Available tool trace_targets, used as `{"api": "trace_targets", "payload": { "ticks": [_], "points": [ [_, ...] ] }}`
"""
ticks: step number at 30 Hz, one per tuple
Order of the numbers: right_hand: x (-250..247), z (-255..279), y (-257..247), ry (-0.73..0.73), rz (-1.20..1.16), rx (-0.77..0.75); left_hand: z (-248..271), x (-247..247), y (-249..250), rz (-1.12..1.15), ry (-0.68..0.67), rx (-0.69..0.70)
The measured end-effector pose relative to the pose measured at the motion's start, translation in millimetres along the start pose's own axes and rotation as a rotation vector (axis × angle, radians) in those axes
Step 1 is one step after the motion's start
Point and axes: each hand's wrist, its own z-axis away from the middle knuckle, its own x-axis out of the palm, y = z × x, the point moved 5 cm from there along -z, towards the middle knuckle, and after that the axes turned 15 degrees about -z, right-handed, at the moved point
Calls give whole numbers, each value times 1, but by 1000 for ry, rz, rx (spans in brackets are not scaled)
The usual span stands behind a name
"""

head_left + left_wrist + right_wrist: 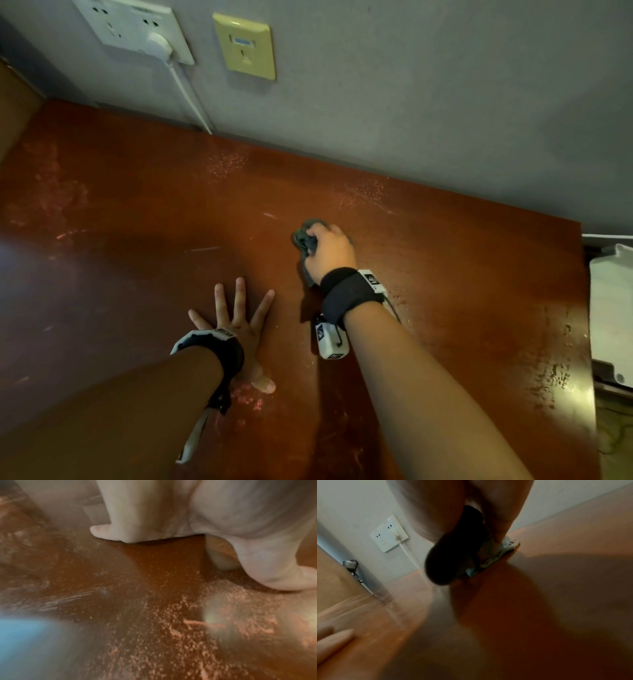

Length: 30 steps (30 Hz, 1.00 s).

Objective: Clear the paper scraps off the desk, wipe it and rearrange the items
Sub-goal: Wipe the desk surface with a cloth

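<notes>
Wiping stage, by my reading. The right hand (pixel 330 246) was at mid-table, its fingers (pixel 317 236) curled down and bunched round a dark grey cloth (pixel 300 236). The cloth was wadded, not spread flat. Most of it sat under the palm and fingertips, with a fold poking out just past the knuckles on the thumb side and a tail trailing back under the wrist. The bunching likely gave a firm pad for bearing down on the table (pixel 137 212). The right wrist view showed the cloth (pixel 453 555) gripped in the hand and touching the surface. That view was smeared, which suggested a stroke under way.

The left hand (pixel 236 322) lay palm down nearer the front edge, fingers (pixel 239 294) straight and spread wide, holding nothing. It was probably a brace for leaning in. The left wrist view showed the fingertips pressed to the wood, with pale gritty residue (pixel 188 628) just behind them by the heel of the hand, so that patch looked unwiped.

The cloth lay apart from the left fingers, beyond their tips and off to the index side.

Dusty patches (pixel 226 161) sat near the wall, well beyond the right fingers. A thin pale mark (pixel 269 215) lay just past the cloth; scrap or scratch, could not tell.
</notes>
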Motion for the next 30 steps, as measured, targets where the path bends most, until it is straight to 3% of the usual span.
{"api": "trace_targets", "payload": {
  "ticks": [3,9,12,16,21,24,30],
  "points": [
    [-35,6,32,86,4,95,-1,3,0,6,12,-9],
    [-149,32,135,347,21,357,1,3,0,14,33,-21],
    [-169,39,150,372,27,390,4,-4,-1,60,80,-15],
    [-160,33,145,333,91,427,2,-42,1,91,159,-12],
    [-151,25,139,265,188,392,-11,-57,3,82,102,-3],
    [-130,14,112,217,176,311,-17,-56,5,66,79,-18],
    [-23,-9,12,-27,75,17,-18,-57,3,66,69,-3]
  ]
}}
